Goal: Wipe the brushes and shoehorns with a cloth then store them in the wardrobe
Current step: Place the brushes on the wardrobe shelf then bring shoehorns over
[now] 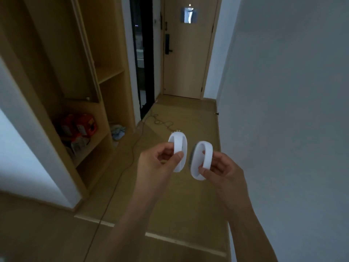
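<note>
- Both forearms are reaching out from the bottom edge, and I am seeing the two hands held side by side over the wooden floor [198, 118], close together but not touching.
- I am watching the left hand [160, 163] pinching the left brush [178, 150], thumb in front on its white band handle and the other fingers curled behind; pale bristle tips are showing at its top edge.
- I am watching the right hand [221, 171] gripping the right brush [201, 159], thumb pressing near the lower rim and one fingertip showing through the loop of its handle; grey bristles are peeking out along the edge facing the left brush.
- A narrow gap is separating the two brushes, both standing roughly upright.
- To the left of the hands the wardrobe [105, 72] is standing open, with a red package [79, 125] lying on a low shelf and cloth-like items [118, 131] in the compartment beside it.
- A cable [160, 122] is trailing across the floor just beyond the hands.
- To the right a plain white wall [283, 91] is running close by; a closed door [188, 53] is facing me well beyond the hands.
</note>
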Demonstrator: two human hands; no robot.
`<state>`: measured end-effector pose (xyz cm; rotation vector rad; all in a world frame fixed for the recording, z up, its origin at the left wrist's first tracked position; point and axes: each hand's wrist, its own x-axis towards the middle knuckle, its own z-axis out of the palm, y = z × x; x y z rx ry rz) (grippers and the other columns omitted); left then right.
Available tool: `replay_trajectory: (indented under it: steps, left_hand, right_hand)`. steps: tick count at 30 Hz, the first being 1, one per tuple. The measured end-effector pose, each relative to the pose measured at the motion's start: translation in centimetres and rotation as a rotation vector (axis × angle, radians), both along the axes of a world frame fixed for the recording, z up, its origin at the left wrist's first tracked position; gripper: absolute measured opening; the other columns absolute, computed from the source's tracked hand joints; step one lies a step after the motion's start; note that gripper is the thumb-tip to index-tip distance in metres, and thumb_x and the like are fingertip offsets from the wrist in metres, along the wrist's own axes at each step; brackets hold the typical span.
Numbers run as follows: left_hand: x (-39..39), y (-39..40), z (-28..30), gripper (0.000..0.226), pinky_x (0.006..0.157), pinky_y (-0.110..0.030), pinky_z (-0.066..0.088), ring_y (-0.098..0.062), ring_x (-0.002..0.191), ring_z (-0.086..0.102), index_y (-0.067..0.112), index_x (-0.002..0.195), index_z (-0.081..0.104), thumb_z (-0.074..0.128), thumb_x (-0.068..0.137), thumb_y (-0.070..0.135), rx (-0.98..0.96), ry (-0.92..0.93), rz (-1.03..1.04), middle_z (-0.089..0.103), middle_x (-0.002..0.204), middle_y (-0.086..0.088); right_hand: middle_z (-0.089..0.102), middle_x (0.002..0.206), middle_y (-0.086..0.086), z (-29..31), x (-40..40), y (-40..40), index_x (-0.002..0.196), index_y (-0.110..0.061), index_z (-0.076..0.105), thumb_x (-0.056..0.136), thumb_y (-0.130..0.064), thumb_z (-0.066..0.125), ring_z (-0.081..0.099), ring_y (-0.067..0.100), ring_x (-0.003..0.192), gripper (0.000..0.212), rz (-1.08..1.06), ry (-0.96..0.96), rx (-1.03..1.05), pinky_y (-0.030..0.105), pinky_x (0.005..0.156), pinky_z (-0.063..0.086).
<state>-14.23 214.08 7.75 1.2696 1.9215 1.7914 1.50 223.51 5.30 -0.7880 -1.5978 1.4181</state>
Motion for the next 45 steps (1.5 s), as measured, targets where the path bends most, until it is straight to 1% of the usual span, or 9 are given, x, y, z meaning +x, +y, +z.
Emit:
replay_trajectory:
  steps: [5,13,18,24,30,34,37,41,45]
  left_hand:
    - [-3.3,8.1,1.9,0.02,0.066,-0.006,0.049,0.004,0.082,0.067,0.039,0.098,0.068,0.075,0.085,0.026,0.01,0.0,0.123,0.069,0.089,0.027]
    - [-7.8,16.6,1.2,0.019,0.065,-0.007,0.049,0.003,0.082,0.067,0.027,0.104,0.073,0.075,0.085,0.027,-0.005,0.015,0.248,0.07,0.089,0.024]
    - [-11.7,23.0,0.0,0.018,0.067,-0.008,0.05,0.002,0.083,0.067,0.031,0.102,0.073,0.075,0.085,0.026,-0.005,-0.011,0.239,0.07,0.089,0.022]
    - [-17.3,31.6,-1.3,0.017,0.068,-0.014,0.054,-0.005,0.08,0.069,0.031,0.097,0.075,0.076,0.084,0.02,0.021,-0.112,0.141,0.073,0.084,0.015]
    - [-26.6,40.0,-0.8,0.025,0.065,-0.01,0.051,0.001,0.078,0.068,0.045,0.087,0.07,0.077,0.082,0.022,0.025,-0.111,0.148,0.072,0.083,0.022]
    - [-33.8,43.2,0.4,0.025,0.068,-0.014,0.055,-0.001,0.08,0.068,0.047,0.087,0.07,0.077,0.083,0.024,0.045,-0.104,0.182,0.073,0.085,0.02]
    - [-38.5,45.8,0.8,0.025,0.067,-0.016,0.056,0.0,0.08,0.066,0.048,0.085,0.068,0.076,0.083,0.024,0.04,-0.067,0.263,0.071,0.085,0.021]
    - [-42.8,48.6,0.9,0.023,0.067,-0.017,0.056,-0.004,0.079,0.067,0.045,0.09,0.069,0.076,0.083,0.024,0.05,-0.062,0.244,0.072,0.084,0.019]
    - [-47.1,51.8,0.3,0.015,0.069,-0.022,0.057,-0.007,0.078,0.069,0.031,0.096,0.073,0.075,0.084,0.022,0.047,-0.073,0.307,0.073,0.084,0.013]
  right_hand:
    - [0.078,0.102,-0.01,1.9,-4.3,9.9,0.115,-0.021,0.07,0.079,-0.002,0.079,0.074,0.008,0.094,0.042,0.133,-0.024,-0.021,0.015,0.073,0.057]
    - [0.077,0.106,0.0,2.4,-10.3,20.6,0.12,-0.011,0.068,0.081,0.003,0.075,0.073,0.009,0.093,0.042,0.238,-0.005,-0.013,0.016,0.073,0.056]
    - [0.077,0.102,-0.001,1.0,-14.3,26.5,0.116,-0.012,0.068,0.08,0.006,0.075,0.073,0.014,0.094,0.041,0.228,0.004,-0.031,0.021,0.075,0.058]
    - [0.077,0.102,0.0,0.1,-19.5,34.3,0.115,-0.012,0.068,0.08,0.008,0.075,0.074,0.011,0.091,0.041,0.162,-0.015,0.0,0.019,0.072,0.057]
    - [0.076,0.101,-0.007,0.4,-29.2,43.3,0.111,-0.022,0.068,0.079,0.004,0.077,0.073,0.011,0.092,0.042,0.138,-0.019,-0.002,0.02,0.073,0.057]
    - [0.076,0.101,-0.011,1.2,-36.9,47.0,0.106,-0.03,0.067,0.067,-0.016,0.077,0.073,0.01,0.092,0.043,0.168,0.003,-0.011,0.024,0.072,0.057]
    - [0.075,0.101,-0.011,1.2,-41.6,49.5,0.109,-0.027,0.067,0.075,-0.003,0.079,0.073,0.009,0.092,0.044,0.208,0.012,-0.012,0.021,0.071,0.057]
    - [0.074,0.102,-0.008,1.5,-46.7,52.5,0.109,-0.026,0.066,0.067,-0.011,0.078,0.073,0.012,0.093,0.046,0.238,0.025,-0.003,0.024,0.072,0.058]
    - [0.075,0.103,-0.009,1.1,-51.9,56.0,0.109,-0.028,0.066,0.067,-0.014,0.075,0.074,0.01,0.091,0.046,0.291,0.019,-0.004,0.021,0.065,0.056]
